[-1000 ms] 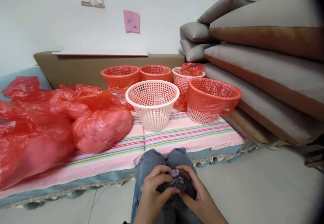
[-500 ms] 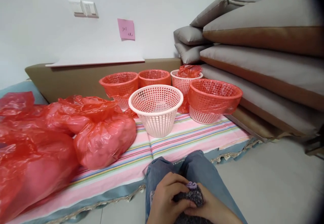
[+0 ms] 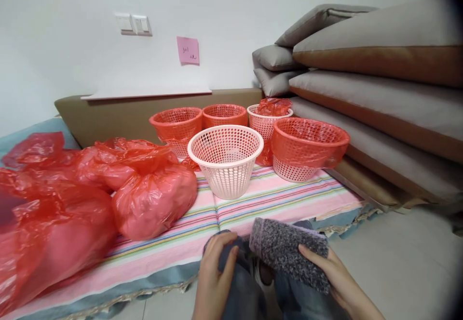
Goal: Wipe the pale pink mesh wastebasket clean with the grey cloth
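Observation:
My right hand (image 3: 334, 272) holds a folded dark grey, speckled fuzzy cloth (image 3: 289, 247) with a lilac edge, over my knees. Its thumb lies on top of the cloth; the other fingers are hidden beneath it. My left hand (image 3: 219, 269) is open by my left knee, apart from the cloth, with thumb and fingers spread. In front of both hands, an upright pale pink perforated basket (image 3: 231, 180) stands on a striped cloth (image 3: 260, 197).
Red plastic bags (image 3: 155, 199) with soft-looking contents lie at the left. Behind the front basket are a right basket (image 3: 307, 141) with a red liner, a left lined basket (image 3: 175, 125) and others. Grey-brown cushions (image 3: 376, 93) are stacked at the right, beside grey floor (image 3: 405, 262).
Both hands were together around the bunched grey cloth. Now the left hand has let go and moved left, while the right hand holds the cloth, folded flat, farther right. The view has shifted slightly.

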`<state>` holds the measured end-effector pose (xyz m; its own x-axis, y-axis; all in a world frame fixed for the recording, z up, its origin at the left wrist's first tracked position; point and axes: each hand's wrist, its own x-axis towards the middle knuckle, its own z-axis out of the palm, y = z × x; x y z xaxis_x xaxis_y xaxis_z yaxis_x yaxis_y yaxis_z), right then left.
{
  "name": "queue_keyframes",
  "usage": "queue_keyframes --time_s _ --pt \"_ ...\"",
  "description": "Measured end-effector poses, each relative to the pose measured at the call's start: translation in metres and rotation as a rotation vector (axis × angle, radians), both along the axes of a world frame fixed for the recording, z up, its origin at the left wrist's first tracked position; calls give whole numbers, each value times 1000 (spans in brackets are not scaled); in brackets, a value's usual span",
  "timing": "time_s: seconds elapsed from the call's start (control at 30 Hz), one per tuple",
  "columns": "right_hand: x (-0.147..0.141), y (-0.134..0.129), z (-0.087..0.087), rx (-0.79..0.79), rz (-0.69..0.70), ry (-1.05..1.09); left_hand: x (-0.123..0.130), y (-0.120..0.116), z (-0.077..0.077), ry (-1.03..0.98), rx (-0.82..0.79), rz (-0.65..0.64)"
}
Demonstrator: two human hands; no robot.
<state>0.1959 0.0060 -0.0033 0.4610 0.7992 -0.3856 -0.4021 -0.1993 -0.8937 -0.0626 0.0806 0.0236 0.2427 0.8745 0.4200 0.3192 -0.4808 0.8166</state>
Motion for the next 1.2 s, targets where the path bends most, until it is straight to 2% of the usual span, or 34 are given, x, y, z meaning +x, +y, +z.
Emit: queue_keyframes --time_s 0.17,0.27,0.37,0.53,0.6,0.7,0.83,0.93,1.0,1.07,1.13,1.2 --pt "23 3 -9 -7 -236 238 6 57 53 125 469 95" --pt "30 10 -20 27 -385 293 12 90 75 229 623 132" --pt "31 19 -36 47 -454 311 20 113 78 315 651 144" --pt "24 27 -66 34 -434 402 35 140 77 359 617 118" --pt "20 27 -72 25 -445 444 40 149 83 411 595 92" --pt "17 22 -69 38 -494 503 48 159 95 585 561 72" --pt "21 13 -54 60 -528 566 59 157 99 842 414 23" --pt "25 7 -45 35 -508 590 57 144 92 929 417 2" --pt "25 3 -41 26 -487 607 51 131 89 845 503 48" --pt "27 -1 -38 29 -481 619 43 117 90 664 570 71" --pt "30 -6 -32 42 -485 585 38 101 91 438 552 35" --pt "36 -13 -22 56 -498 488 36 86 89 217 450 -10"
